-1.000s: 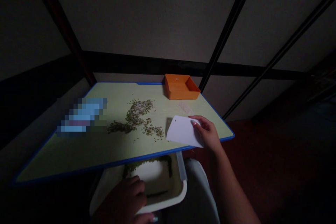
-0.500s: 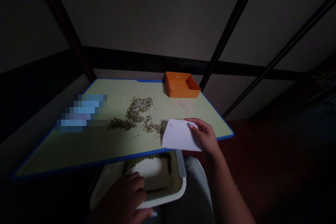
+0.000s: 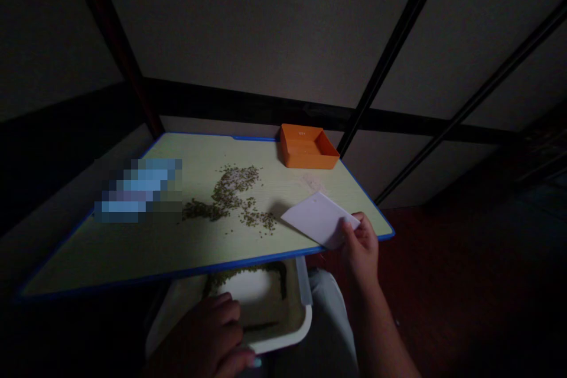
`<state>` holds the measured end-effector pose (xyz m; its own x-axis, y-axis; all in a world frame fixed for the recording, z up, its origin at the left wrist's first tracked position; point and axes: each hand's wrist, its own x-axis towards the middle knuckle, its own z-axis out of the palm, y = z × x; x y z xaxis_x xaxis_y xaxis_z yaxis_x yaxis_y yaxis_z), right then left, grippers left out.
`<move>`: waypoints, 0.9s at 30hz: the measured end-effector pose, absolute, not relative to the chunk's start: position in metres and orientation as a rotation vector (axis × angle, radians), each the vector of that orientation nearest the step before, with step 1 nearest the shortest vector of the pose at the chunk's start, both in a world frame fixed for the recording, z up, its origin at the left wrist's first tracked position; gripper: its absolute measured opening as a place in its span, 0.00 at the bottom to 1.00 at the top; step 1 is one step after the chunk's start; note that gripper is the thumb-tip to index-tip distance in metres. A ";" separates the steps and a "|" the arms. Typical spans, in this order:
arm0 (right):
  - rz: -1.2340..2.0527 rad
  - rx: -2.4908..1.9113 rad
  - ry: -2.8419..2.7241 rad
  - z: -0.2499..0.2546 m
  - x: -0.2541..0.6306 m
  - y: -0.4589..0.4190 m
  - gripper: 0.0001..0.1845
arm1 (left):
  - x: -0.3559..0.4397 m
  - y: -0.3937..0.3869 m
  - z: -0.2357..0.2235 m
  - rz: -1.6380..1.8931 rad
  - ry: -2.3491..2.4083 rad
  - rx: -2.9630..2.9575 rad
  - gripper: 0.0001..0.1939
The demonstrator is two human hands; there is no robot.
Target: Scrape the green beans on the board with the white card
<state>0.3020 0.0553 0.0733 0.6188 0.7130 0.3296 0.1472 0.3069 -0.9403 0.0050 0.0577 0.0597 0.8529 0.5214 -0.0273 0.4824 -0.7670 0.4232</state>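
Observation:
My right hand (image 3: 362,248) pinches a stiff white card (image 3: 316,221) with a small hole near one corner, held tilted over the right front of the table. Small greenish-brown grains (image 3: 228,192) lie scattered left of the card, with paler bits mixed in at the top. Below the table's front edge, a white plastic basin (image 3: 283,342) rests at my lap. More dark green grains (image 3: 239,270) line its far side. My left hand (image 3: 212,331) is closed over the basin's near rim, thumb on the outside.
The pale table (image 3: 133,254) has a blue edge. An orange open box (image 3: 305,159) stands at its back right corner, with a small pale pinkish heap (image 3: 312,182) in front. A blurred-out bluish object (image 3: 137,192) lies at the left. A panelled wall (image 3: 248,29) rises behind.
My right hand has moved slightly right and down, and the card has turned, its holed corner now pointing away from me. The card is farther from the grains. My left hand stays on the basin.

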 end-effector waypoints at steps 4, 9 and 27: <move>-0.014 -1.243 -1.324 0.083 0.288 0.019 0.04 | 0.005 0.056 0.058 0.104 0.810 2.547 0.10; -0.261 -1.099 -1.865 0.085 0.283 -0.003 0.15 | 0.003 0.056 0.055 0.097 0.821 2.534 0.10; -0.329 -1.144 -2.001 0.078 0.275 0.007 0.10 | 0.001 0.059 0.048 0.174 0.752 2.577 0.12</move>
<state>0.2746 0.0072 0.0783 -0.2793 0.6098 0.7417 0.8153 0.5586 -0.1522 0.0009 0.0593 0.0476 0.8438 0.5366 -0.0044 0.4803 -0.7516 0.4521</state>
